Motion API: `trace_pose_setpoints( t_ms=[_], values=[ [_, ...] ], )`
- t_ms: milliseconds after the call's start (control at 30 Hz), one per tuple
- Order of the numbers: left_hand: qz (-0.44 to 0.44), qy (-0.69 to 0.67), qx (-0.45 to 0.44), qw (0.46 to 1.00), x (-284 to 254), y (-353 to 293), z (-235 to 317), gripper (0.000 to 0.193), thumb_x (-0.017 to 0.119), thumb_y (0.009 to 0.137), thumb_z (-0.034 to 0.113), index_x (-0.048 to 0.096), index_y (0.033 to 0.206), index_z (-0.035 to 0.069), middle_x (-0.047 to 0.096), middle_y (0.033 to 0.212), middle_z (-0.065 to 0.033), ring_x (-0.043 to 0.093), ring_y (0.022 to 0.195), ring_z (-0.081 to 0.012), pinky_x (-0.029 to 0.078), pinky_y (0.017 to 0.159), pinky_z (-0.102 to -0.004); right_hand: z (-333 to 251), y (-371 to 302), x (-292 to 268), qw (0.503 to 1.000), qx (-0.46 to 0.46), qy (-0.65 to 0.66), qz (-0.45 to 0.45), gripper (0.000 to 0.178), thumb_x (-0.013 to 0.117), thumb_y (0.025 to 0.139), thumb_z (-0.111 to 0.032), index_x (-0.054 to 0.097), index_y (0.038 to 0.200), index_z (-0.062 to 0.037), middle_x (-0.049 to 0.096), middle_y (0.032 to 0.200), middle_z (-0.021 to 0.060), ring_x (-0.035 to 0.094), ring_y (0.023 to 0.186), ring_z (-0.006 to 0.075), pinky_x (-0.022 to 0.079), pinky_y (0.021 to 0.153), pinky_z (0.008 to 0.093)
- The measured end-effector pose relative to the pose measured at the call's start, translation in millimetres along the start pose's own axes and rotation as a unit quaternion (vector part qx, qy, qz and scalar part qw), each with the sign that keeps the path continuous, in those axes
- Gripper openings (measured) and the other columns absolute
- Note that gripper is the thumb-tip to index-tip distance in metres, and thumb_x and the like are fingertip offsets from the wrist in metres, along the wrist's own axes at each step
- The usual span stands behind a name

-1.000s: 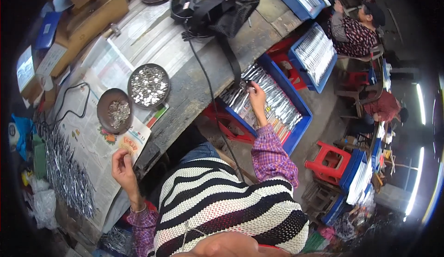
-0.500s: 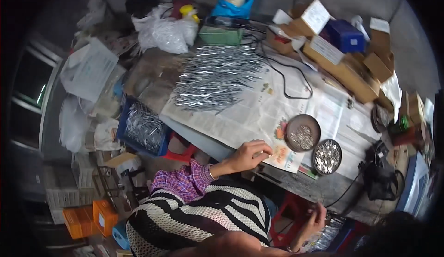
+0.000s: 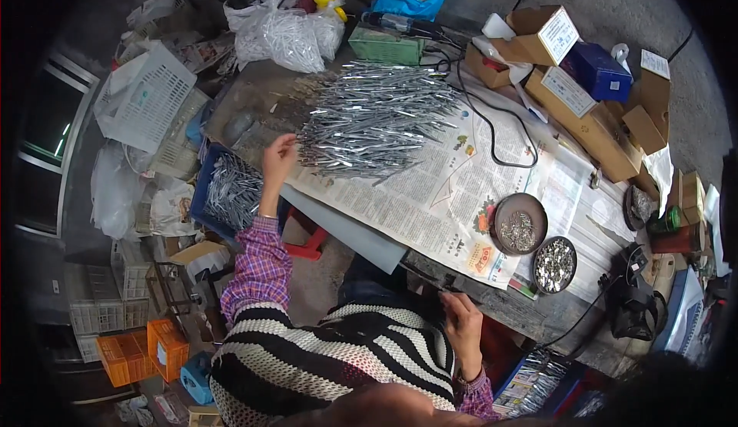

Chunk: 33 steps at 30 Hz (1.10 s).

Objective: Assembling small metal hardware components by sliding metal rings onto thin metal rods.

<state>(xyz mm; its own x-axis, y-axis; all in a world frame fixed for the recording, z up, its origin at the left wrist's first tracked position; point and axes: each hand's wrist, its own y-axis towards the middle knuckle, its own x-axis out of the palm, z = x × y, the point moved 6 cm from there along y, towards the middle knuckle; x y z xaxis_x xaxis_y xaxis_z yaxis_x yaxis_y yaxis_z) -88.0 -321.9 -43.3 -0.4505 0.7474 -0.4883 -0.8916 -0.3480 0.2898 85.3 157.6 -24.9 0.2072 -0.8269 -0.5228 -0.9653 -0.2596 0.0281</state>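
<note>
A broad pile of thin silvery metal strips [image 3: 377, 123] lies on newspaper [image 3: 430, 212] spread over the workbench. My left hand [image 3: 280, 158] is at the pile's left edge, fingers bunched together. Whether a strip is between them is too small to tell. In front of my body, by the bench's front edge, my right hand [image 3: 463, 325] is closed with its fingers curled; what they hold, if anything, I cannot make out. To the right stand a round brown bowl [image 3: 501, 235] of small metal pieces and a dark bowl [image 3: 572, 269] of shiny ones.
A blue bin [image 3: 201, 215] of metal strips stands left of the bench; another blue bin [image 3: 503, 400] of strips is low at the right. A black cable [image 3: 492, 139] loops across the bench. Cardboard boxes [image 3: 584, 123] and a green box [image 3: 384, 46] line the back.
My left hand has moved left and away from me, from near the bowls to the pile's left edge. My right hand has come up and left from beside the low right bin.
</note>
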Motion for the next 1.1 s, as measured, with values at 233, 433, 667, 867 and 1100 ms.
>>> trace_pose_setpoints(
  t_ms=[233,433,667,867,1100],
  values=[
    [-0.067,0.047,-0.034,0.996,30.4,0.4,12.8,0.032,0.063,0.075,0.001,0.062,0.106,0.003,0.061,0.081,-0.0004,0.054,0.070,-0.0064,0.045,0.064,-0.0197,-3.3,5.6,1.0,1.000,-0.014,-0.012,0.011,0.028,0.057,0.071,0.007,0.061,0.097,-0.0044,0.060,0.084,0.0112,0.060,0.074,0.0304,0.048,0.063,0.0355],
    [-0.065,0.059,0.007,0.996,34.3,-2.4,25.7,0.025,0.059,0.076,-0.002,0.062,0.101,0.002,0.061,0.079,-0.0014,0.052,0.067,-0.0064,0.044,0.062,-0.0203,1.0,5.6,0.1,1.000,-0.003,-0.009,0.000,0.033,0.053,0.069,0.012,0.062,0.097,-0.0026,0.060,0.082,0.0120,0.062,0.073,0.0279,0.048,0.064,0.0318],
    [-0.058,0.091,0.053,0.993,37.6,-8.7,48.8,0.018,0.056,0.077,-0.003,0.061,0.094,0.002,0.058,0.073,-0.0026,0.051,0.062,-0.0082,0.042,0.058,-0.0220,-2.8,6.9,-3.5,1.000,-0.004,0.003,0.001,0.033,0.053,0.069,0.012,0.061,0.098,-0.0021,0.060,0.080,0.0125,0.061,0.072,0.0286,0.048,0.063,0.0319],
    [-0.035,0.130,0.157,0.978,33.9,-23.5,91.6,0.017,0.059,0.074,-0.002,0.062,0.090,0.003,0.058,0.082,-0.0077,0.055,0.071,-0.0197,0.045,0.065,-0.0294,1.7,7.7,-1.6,1.000,-0.003,0.005,-0.005,0.034,0.053,0.069,0.012,0.061,0.098,-0.0017,0.059,0.079,0.0126,0.061,0.070,0.0279,0.048,0.061,0.0315],
    [-0.067,0.228,0.213,0.948,46.2,-34.8,102.9,0.017,0.062,0.071,0.001,0.063,0.088,0.004,0.052,0.085,-0.0079,0.050,0.084,-0.0257,0.044,0.071,-0.0348,-0.5,9.1,-2.8,1.000,-0.004,0.002,0.001,0.034,0.053,0.068,0.012,0.061,0.098,-0.0020,0.059,0.078,0.0119,0.060,0.067,0.0275,0.048,0.059,0.0322]
  ],
)
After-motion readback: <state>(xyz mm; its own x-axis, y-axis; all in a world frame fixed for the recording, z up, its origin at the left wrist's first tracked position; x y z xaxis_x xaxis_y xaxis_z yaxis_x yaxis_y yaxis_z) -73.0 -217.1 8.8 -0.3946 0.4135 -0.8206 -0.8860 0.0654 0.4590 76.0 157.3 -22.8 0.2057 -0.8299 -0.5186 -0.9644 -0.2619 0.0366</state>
